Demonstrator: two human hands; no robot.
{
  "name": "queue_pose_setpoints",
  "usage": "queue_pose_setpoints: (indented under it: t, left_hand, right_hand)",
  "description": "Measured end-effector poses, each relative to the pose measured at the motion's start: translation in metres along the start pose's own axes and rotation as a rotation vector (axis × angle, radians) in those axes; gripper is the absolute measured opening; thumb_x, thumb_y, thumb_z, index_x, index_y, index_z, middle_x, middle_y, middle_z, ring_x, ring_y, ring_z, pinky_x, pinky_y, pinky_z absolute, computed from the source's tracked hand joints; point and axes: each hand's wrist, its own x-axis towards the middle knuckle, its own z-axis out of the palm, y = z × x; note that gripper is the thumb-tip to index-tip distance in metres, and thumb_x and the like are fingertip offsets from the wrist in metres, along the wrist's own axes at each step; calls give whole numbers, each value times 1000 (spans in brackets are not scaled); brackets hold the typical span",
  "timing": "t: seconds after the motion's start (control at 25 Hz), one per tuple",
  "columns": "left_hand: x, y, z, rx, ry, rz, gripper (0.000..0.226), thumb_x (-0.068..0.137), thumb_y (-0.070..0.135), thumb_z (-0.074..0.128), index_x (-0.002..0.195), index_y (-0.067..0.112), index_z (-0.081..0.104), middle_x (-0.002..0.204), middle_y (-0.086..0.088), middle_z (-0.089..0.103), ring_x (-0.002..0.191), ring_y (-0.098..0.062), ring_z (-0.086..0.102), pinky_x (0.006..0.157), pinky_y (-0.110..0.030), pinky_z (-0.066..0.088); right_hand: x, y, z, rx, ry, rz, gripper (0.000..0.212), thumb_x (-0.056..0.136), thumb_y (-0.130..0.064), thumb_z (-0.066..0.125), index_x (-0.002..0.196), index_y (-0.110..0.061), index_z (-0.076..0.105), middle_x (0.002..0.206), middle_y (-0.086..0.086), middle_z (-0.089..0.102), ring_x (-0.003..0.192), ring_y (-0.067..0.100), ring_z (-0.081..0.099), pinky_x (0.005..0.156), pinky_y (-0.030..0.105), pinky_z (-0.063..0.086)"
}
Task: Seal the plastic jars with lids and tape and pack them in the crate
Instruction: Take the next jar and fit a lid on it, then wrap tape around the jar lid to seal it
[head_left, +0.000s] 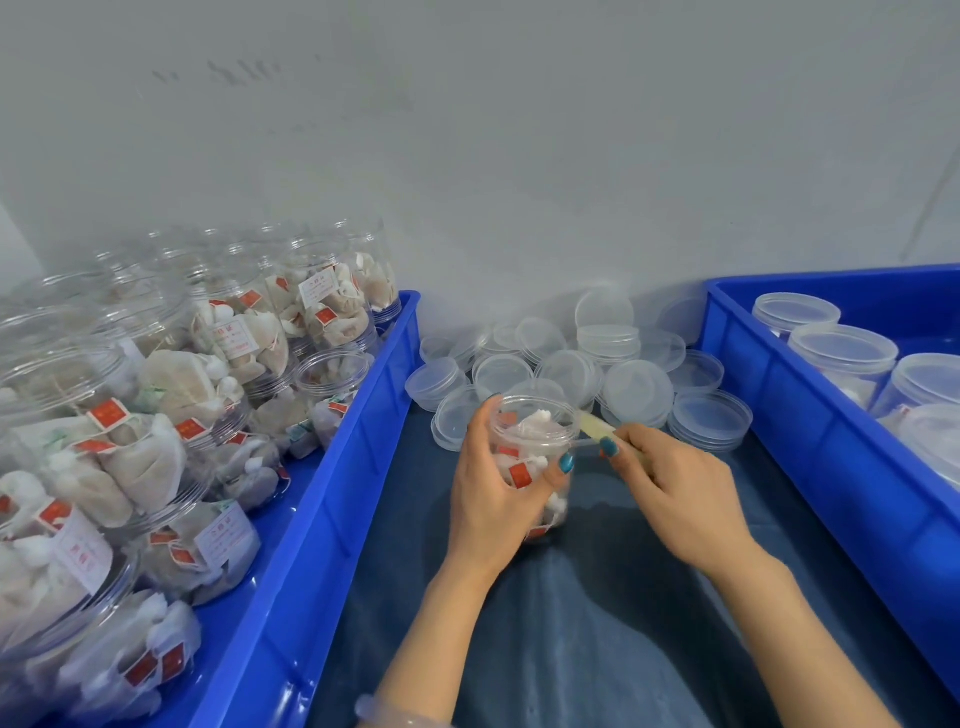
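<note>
Head view: open jar (535, 431) upright before loose lids (639, 389).
Left grip (488, 499): wrapped round jar.
Right grip (675, 483): pinching pale strip (597, 427) beside jar's rim.

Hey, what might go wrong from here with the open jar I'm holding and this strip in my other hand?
The clear plastic jar of sachets in the left hand has no lid, and a white sachet pokes up near its rim; it may jam under a lid.
The right hand pinches the pale yellowish strip beside the rim; it might snag.
The loose pile of clear round lids behind could get knocked.
</note>
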Motion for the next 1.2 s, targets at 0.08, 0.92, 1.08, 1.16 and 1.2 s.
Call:
queue_pose_setpoints:
  t: [0.08,0.92,1.08,1.16,1.2]
  left_hand:
    - [0,5,-7,67,41,-21,86,56,82,66,131,48,40,125,24,55,113,4,53,88,-18,47]
    - [-10,4,4,73,172,-38,88,55,47,72,133,49,31,121,12,41,105,8,46,90,-27,46]
    - [-8,-1,4,-53,244,-75,89,60,29,84,135,38,37,123,9,43,115,-13,53,96,-38,49]
    - [-2,-3,1,-72,237,-106,93,57,16,91,131,36,38,128,2,46,117,-17,54,98,-38,49]
    - [-2,-4,-2,-86,186,-100,92,57,17,92,127,41,37,130,0,47,117,-17,55,96,-34,50]
  right_hand:
    - [-1,-2,-9,12,39,1,58,90,-73,22,83,-30,60,60,-8,57,64,16,56,59,33,42]
    - [-23,-64,-43,36,246,-303,39,81,-51,58,56,-22,59,46,-7,45,46,15,41,48,29,34]
    - [-46,-83,-53,318,174,-392,30,76,-43,64,55,-23,55,47,-7,42,46,12,37,50,22,30]
    - [-50,-78,-55,322,155,-361,28,74,-44,63,57,-25,54,48,-9,43,48,8,39,52,18,30]
    - [-49,-69,-55,241,149,-313,28,76,-47,61,58,-26,55,49,-10,45,49,8,42,52,19,32]
